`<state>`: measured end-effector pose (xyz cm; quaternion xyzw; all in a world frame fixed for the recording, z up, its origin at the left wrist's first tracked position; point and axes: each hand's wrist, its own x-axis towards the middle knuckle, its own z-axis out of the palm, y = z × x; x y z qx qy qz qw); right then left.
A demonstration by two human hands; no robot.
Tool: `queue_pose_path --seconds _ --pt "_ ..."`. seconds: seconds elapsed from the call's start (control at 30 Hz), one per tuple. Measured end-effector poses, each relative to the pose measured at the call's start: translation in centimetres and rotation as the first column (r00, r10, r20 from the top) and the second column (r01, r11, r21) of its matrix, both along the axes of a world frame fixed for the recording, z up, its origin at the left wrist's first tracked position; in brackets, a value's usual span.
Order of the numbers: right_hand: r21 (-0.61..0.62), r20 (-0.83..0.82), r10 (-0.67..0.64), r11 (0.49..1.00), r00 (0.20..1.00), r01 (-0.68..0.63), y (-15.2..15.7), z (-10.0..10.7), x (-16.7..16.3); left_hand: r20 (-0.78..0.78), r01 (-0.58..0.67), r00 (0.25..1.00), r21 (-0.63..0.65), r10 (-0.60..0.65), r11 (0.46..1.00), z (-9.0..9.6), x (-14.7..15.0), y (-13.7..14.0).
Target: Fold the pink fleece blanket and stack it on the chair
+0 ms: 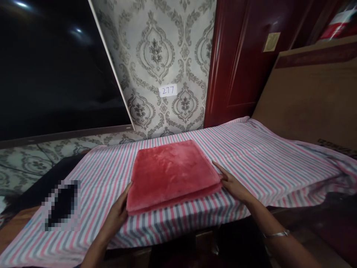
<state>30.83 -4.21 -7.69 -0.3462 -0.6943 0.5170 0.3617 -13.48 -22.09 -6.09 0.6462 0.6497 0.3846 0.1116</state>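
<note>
A folded plush cloth (173,175), red-pink and soft-looking, lies flat near the front edge of the table. Its layers show along the front, where they spread slightly apart. My left hand (118,212) rests against the cloth's left side by the front corner, fingers stretched along the edge and partly hidden. On the opposite side, my right hand (231,184) touches the front right corner. Its index finger points out over the striped sheet, while the other fingers are close to the cloth's edge. A bracelet (277,234) circles my right wrist.
A striped sheet (251,156) covers the table and hangs over its front. Behind stand a patterned wall with a paper label (167,90) and a dark red door (237,56). A large black screen (55,70) is at left, a cardboard box (312,96) at right.
</note>
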Motion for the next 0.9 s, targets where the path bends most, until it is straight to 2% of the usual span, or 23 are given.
queue_pose_path --seconds 0.1,0.17,0.23,0.37,0.47,0.57,0.67,0.77,0.83,0.9 --pt "0.093 -0.002 -0.014 0.996 1.0 0.014 -0.2 -0.7 -0.4 -0.281 0.009 0.96 0.035 0.001 0.999 -0.6 -1.2 0.0" --pt "0.271 0.052 -0.081 0.961 0.995 0.064 -0.3 -1.4 -0.8 -0.401 0.0 0.915 0.085 0.034 0.996 -0.7 -1.5 0.2" --pt "0.435 0.108 -0.14 0.897 0.984 0.08 -0.1 -2.3 -1.0 -0.485 0.014 0.873 0.137 0.055 0.99 -0.5 -1.3 0.4" --pt "0.652 0.181 -0.271 0.753 0.945 0.091 0.4 -3.7 -0.8 -0.59 0.115 0.807 0.193 0.022 0.974 0.0 -0.8 0.3" --pt "0.767 0.211 -0.336 0.639 0.918 0.058 0.8 -3.4 -0.5 -0.639 0.184 0.769 0.182 -0.026 0.966 0.2 -0.8 -0.1" --pt "0.829 0.214 -0.318 0.56 0.924 0.0 1.1 -2.5 -0.6 -0.654 0.241 0.754 0.185 -0.064 0.953 0.4 -0.8 -0.2" --pt "0.841 0.2 -0.231 0.538 0.952 -0.047 1.8 -1.5 -1.5 -0.597 0.253 0.8 0.237 -0.065 0.938 0.7 -0.5 0.4" --pt "0.836 0.083 -0.145 0.549 0.986 0.011 2.8 0.0 -2.8 -0.467 0.194 0.883 0.292 -0.037 0.937 2.0 0.1 1.3" --pt "0.811 -0.033 -0.13 0.576 0.991 0.103 3.5 1.6 -3.7 -0.364 0.149 0.931 0.317 -0.025 0.937 3.7 0.7 2.0" --pt "0.745 -0.143 -0.158 0.633 0.977 0.212 4.0 4.0 -4.3 -0.234 0.08 0.972 0.348 0.003 0.934 6.2 1.3 2.6"
